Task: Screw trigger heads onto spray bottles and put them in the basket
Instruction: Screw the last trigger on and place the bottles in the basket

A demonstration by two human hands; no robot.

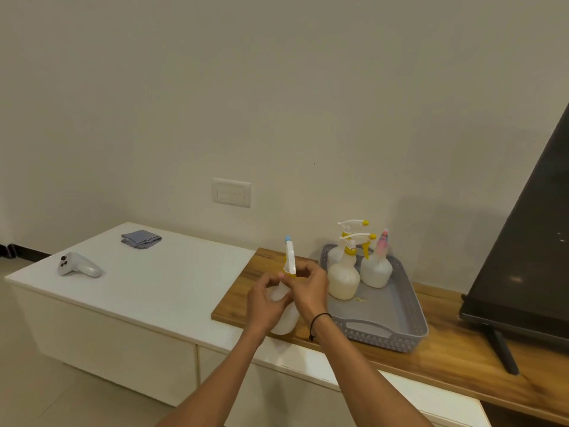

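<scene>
A white spray bottle (284,322) stands on the wooden top, just left of the grey basket (388,334). My left hand (265,303) wraps around its neck and shoulder. My right hand (309,288) pinches the yellow collar of the trigger head (290,254), a white head with a blue tip that points upward. Three assembled bottles stand at the far end of the basket: two with yellow-tipped heads (343,278) (334,254) and one with a pink head (376,269).
A dark TV screen (523,257) on a stand leans at the right on the wooden top (431,362). On the white cabinet (154,291) to the left lie a white controller (79,265) and a folded grey cloth (141,238). A wall socket (231,192) sits behind.
</scene>
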